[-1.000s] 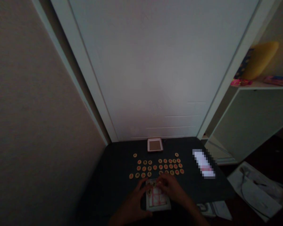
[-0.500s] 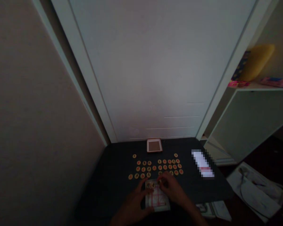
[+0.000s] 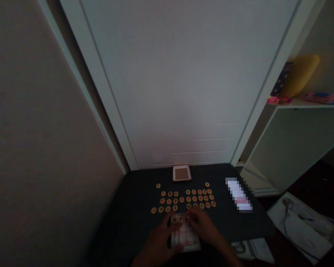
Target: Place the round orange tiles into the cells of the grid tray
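Note:
My left hand [image 3: 158, 237] grips the left side of a small white box [image 3: 191, 239] with a grid of red lines inside, its thumb reaching over the near part. Round Chinese chess pieces [image 3: 180, 219] sit along the far edge of the box's inside. At the box's far right corner, my right hand [image 3: 203, 223] has its fingertips pinched on another round piece, mostly hidden by the fingers. Beyond both hands, several Chinese chess pieces [image 3: 188, 199] with red or dark characters lie in loose rows on the dark table.
The dark table [image 3: 133, 218] stands against a white door panel [image 3: 183, 92]. A shallow box lid [image 3: 182, 173] lies at its far edge. A blurred-out bright object [image 3: 239, 194] is at the right. Beside the table are a shelf [image 3: 303, 129] and papers or boxes [image 3: 303, 226] on the floor.
My right hand has lowered its pinched piece slightly toward the box's far right corner. My left hand keeps its hold on the box. The camera view has shifted slightly.

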A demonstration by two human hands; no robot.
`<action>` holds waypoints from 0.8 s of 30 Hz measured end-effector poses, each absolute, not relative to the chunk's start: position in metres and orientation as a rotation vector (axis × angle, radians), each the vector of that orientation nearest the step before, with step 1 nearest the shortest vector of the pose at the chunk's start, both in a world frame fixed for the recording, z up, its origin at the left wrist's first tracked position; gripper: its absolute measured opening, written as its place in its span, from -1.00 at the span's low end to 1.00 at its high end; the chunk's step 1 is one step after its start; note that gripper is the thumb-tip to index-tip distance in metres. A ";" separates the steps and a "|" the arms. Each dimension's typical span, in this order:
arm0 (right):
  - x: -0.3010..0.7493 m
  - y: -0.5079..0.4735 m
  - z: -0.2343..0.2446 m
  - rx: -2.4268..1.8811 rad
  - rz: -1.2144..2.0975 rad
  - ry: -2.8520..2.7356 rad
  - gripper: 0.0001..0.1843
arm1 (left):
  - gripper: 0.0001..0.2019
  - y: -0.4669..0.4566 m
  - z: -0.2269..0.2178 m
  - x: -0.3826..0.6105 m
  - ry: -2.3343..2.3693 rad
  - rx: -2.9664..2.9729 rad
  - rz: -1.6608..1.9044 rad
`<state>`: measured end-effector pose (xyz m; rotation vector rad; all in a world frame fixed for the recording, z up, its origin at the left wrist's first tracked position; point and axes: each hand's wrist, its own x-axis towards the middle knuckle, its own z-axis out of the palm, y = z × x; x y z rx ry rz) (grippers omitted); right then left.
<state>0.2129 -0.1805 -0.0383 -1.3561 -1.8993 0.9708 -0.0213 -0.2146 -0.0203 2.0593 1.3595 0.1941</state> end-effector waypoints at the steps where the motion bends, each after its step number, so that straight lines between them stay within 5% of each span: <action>1: 0.212 -0.180 -0.039 -1.374 0.961 -1.899 -0.82 | -0.33 -0.215 -0.020 -0.021 1.360 2.058 0.196; 10: 0.205 -0.178 -0.053 -1.504 1.010 -1.796 -0.89 | 0.01 -0.215 -0.018 -0.024 1.329 2.060 0.160; 24: 0.201 -0.180 -0.054 -1.581 0.937 -1.871 -0.85 | 0.02 -0.215 -0.024 -0.026 1.333 2.059 0.162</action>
